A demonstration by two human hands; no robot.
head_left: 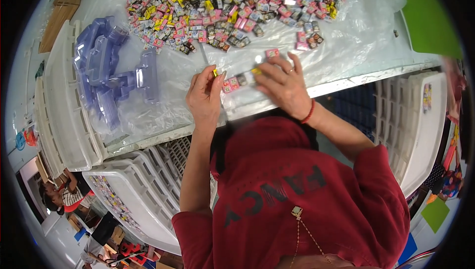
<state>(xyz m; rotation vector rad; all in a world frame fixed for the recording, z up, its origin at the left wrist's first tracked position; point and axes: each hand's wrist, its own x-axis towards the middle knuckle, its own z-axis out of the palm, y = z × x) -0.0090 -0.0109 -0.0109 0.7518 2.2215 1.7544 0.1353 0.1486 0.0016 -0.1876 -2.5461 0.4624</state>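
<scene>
My left hand point(204, 96) is closed at the near part of the table, a small yellow box point(215, 72) pinched between thumb and forefinger. Just right of its thumb, small pink boxes point(230, 85) and a dark one point(241, 79) lie in a short row. My right hand point(284, 85) spreads palm down at the row's right end, its fingertips blurred. Another yellow piece point(256, 71) shows at those fingertips, partly covered. A single pink box point(272, 53) lies just beyond the right hand.
A big pile of small pink, black, white and yellow boxes point(232, 12) covers the far table on clear plastic sheeting point(366, 36). Bluish transparent plastic trays point(106, 66) sit at left. White crates point(133, 185) stand below the table edge, with more crates point(410, 125) at right.
</scene>
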